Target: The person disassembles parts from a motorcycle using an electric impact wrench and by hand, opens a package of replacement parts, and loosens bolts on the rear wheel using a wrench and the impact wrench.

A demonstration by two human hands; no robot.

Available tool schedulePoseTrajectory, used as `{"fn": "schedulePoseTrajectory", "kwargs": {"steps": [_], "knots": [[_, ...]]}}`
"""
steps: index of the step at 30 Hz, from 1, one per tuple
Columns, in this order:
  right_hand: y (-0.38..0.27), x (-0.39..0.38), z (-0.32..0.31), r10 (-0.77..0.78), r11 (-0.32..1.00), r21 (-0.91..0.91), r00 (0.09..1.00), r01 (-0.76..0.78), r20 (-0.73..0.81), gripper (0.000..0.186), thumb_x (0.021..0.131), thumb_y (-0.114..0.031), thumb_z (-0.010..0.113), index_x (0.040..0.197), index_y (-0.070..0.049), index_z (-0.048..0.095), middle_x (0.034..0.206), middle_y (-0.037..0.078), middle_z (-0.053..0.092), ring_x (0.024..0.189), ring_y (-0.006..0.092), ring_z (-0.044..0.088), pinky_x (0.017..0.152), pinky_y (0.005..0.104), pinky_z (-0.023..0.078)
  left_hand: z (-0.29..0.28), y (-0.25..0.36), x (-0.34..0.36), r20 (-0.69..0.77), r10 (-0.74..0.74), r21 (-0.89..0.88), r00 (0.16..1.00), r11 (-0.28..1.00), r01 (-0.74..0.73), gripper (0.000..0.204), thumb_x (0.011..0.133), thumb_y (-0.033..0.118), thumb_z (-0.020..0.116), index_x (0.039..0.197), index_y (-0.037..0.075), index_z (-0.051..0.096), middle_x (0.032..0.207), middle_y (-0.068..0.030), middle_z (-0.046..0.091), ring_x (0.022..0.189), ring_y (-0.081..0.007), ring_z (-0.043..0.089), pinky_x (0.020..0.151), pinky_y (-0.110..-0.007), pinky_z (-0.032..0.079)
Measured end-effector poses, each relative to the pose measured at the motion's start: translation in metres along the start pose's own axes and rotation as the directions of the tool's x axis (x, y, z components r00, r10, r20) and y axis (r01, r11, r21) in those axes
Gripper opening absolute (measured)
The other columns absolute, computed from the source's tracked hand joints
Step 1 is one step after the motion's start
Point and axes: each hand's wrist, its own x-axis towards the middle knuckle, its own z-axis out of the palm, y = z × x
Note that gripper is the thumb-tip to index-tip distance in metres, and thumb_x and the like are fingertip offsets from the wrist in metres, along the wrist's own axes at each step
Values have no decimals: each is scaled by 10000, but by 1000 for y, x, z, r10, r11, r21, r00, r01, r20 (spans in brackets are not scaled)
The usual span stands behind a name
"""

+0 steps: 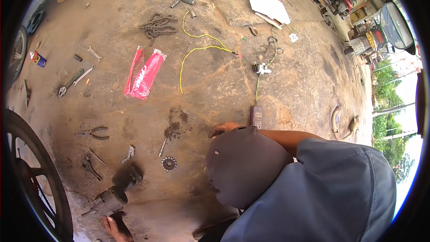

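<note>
At the bottom left, my left hand (115,229) comes in from the lower edge against the end of a dark power tool (109,200). This tool has a round grey body, a short nose and a blocky black base, and looks like a cordless wrench. My fingers are partly hidden, so their grip is unclear. My right hand is not in view. A toothed sprocket (169,163) and a screwdriver-like tool (163,147) lie to the right on the concrete. Closer to the power tool are a small metal linkage (128,154), pliers (95,133) and a clamp-like hand tool (92,169).
A crouching co-worker in a cap (246,166) and blue-grey shirt (322,192) fills the lower right. A spoked wheel (31,175) stands at left. Farther off are wrenches (71,81), a pink package (146,74), a chain (158,25), yellow wire (201,48) and a power strip (256,115).
</note>
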Motion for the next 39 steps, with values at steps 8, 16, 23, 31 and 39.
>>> {"fn": "schedulePoseTrajectory", "kwargs": {"steps": [8,16,23,31,39], "knots": [[-119,85,40,-15,969,-242,991,48,135,314,1003,-290,639,1202,-47,653,1120,177,691,1002,357,664,841,445,518,40,23,-26,44,-14,131,999,991,8,442,990,289,662,1298,-24,610,1232,-200,657,1126,-313,619,953,-501,506],[-116,117,69,-277,880,-279,893,384,355,297,968,-220,665,1216,-59,645,1047,167,656,976,372,654,839,481,524,55,-23,-28,123,-434,529,893,790,311,249,975,243,730,881,17,681,771,-9,651,763,-92,560,704,-262,463],[-149,252,-16,-503,198,-956,859,218,92,699,849,-70,647,1514,-187,464,1531,194,416,1393,410,435,1130,552,400,49,-25,-37,267,-380,707,886,702,88,136,909,98,758,997,42,669,1009,-81,676,793,-170,633,719,-309,526],[-156,333,-56,-235,1,-957,930,291,282,386,877,-106,602,1261,-105,645,1288,149,638,1309,323,548,1153,582,368,36,-24,-69,286,-477,834,831,551,29,379,957,311,725,1245,72,663,1171,-158,677,1020,-295,696,879,-399,555],[-175,218,-28,-389,308,-891,899,333,202,113,885,-77,643,969,-2,654,970,189,662,904,396,657,755,474,538,19,-57,-78,362,-456,844,813,531,-78,397,977,356,663,1247,66,639,1190,-169,674,1085,-360,656,949,-432,531]]}}
